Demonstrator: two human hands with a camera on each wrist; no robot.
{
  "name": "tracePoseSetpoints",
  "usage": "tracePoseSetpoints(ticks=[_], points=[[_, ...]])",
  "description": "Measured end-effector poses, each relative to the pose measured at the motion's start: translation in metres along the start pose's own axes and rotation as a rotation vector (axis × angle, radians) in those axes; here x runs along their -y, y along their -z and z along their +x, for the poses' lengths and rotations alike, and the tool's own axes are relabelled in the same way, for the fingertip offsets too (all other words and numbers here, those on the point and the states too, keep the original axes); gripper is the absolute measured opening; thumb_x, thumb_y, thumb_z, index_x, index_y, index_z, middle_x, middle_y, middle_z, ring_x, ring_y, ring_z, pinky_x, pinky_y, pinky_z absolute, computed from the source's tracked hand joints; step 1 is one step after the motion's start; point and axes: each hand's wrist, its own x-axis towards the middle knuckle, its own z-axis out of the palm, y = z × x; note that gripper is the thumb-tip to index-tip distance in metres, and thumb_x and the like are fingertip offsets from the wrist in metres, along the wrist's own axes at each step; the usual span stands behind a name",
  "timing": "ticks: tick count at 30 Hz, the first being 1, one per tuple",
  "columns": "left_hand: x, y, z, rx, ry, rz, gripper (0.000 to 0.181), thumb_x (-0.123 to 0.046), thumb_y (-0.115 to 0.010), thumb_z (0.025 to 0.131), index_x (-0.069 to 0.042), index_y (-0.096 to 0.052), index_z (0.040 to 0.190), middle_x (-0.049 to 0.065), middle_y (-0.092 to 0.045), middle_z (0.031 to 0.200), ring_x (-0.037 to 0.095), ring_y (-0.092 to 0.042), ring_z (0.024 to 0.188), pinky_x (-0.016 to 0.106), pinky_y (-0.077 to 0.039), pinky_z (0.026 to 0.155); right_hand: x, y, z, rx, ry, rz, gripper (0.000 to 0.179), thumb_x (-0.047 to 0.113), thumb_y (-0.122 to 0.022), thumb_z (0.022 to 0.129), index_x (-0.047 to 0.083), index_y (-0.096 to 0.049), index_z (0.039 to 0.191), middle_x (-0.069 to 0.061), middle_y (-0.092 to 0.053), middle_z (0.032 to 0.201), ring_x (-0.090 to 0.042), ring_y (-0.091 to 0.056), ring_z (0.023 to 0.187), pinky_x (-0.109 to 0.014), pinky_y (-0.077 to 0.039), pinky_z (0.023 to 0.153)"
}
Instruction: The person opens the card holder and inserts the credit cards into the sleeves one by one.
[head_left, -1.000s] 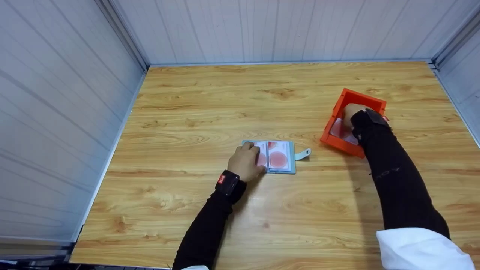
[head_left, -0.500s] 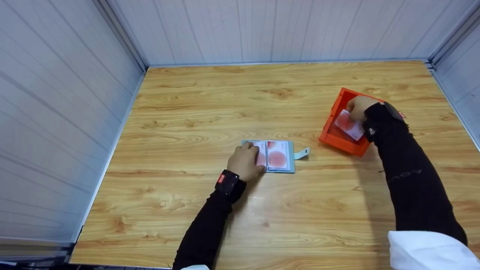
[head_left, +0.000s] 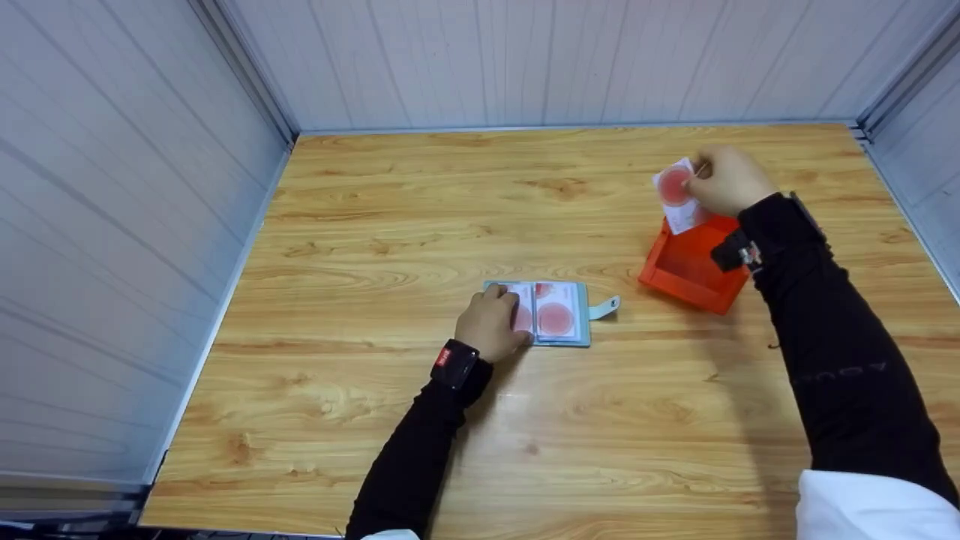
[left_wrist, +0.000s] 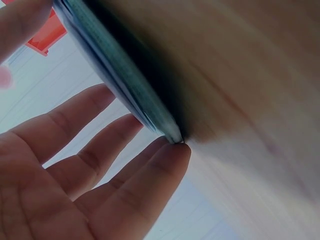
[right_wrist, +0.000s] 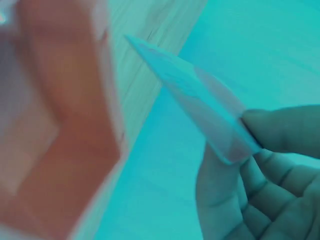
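A small light-blue card album (head_left: 582, 315) lies spread flat on the table, white cards with pink circles in its clear sleeves. My left hand (head_left: 486, 326) holds its left half, thumb at the near edge by the spine and fingers at the far edge. The left wrist view shows fingertips against the edge of the album (left_wrist: 125, 82). Above the far end of an orange bin (head_left: 679, 286), my right hand (head_left: 731, 184) pinches a white card (head_left: 675, 187) with a pink circle. Thumb and fingers grip one end of the card (right_wrist: 200, 107) in the right wrist view.
The album's strap (head_left: 604, 307), with a metal snap, sticks out to its right. The bin stands on the wood-grain table (head_left: 375, 225), right of the album. White panel walls (head_left: 517, 60) border the table at the back and sides.
My right hand has lifted the card up out of the orange bin and moved it toward the back wall. My left hand and the album have stayed in place.
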Motion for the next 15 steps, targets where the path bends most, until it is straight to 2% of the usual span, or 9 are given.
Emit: tracePoseSetpoints(ticks=[4, 7, 10, 15], points=[[0.0, 0.0, 0.0, 0.001, -0.002, 0.006, 0.061, -0.033, -0.08, 0.077, -0.005, -0.062, 0.128, 0.014, -0.054, 0.138, 0.035, -0.054, 0.12, 0.048, -0.052, 0.093, 0.01, -0.023, -0.004, -0.042, 0.022, 0.144, 0.028, 0.016, -0.055, 0.093, -0.005, -0.057, 0.112, -0.017, -0.062, 0.096, -0.019, -0.056, 0.081, -0.021, -0.043, 0.062], [0.0, -0.001, 0.0, 0.0, -0.008, 0.014, 0.062, -0.033, -0.08, 0.077, -0.004, -0.061, 0.129, 0.014, -0.054, 0.137, 0.035, -0.055, 0.12, 0.047, -0.052, 0.094, 0.016, -0.048, -0.01, -0.037, 0.022, 0.29, 0.021, 0.014, -0.057, 0.094, -0.002, -0.057, 0.107, -0.006, -0.06, 0.086, -0.009, -0.055, 0.068, -0.02, -0.046, 0.057], [0.0, -0.001, 0.0, 0.002, -0.012, 0.017, 0.063, -0.033, -0.081, 0.076, -0.004, -0.061, 0.129, 0.015, -0.054, 0.137, 0.035, -0.055, 0.12, 0.047, -0.052, 0.094, 0.021, -0.075, -0.019, 0.007, 0.012, 0.426, 0.017, 0.013, -0.057, 0.095, -0.001, -0.055, 0.105, -0.002, -0.06, 0.083, -0.007, -0.057, 0.062, -0.021, -0.051, 0.057], [0.001, 0.0, -0.002, 0.001, -0.019, 0.008, 0.063, -0.031, -0.081, 0.075, -0.003, -0.062, 0.128, 0.016, -0.055, 0.136, 0.036, -0.056, 0.117, 0.047, -0.052, 0.093, 0.029, -0.119, -0.036, 0.1, -0.021, 0.596, 0.017, 0.013, -0.058, 0.096, 0.0, -0.054, 0.106, -0.002, -0.063, 0.088, -0.011, -0.059, 0.069, -0.024, -0.055, 0.065]])
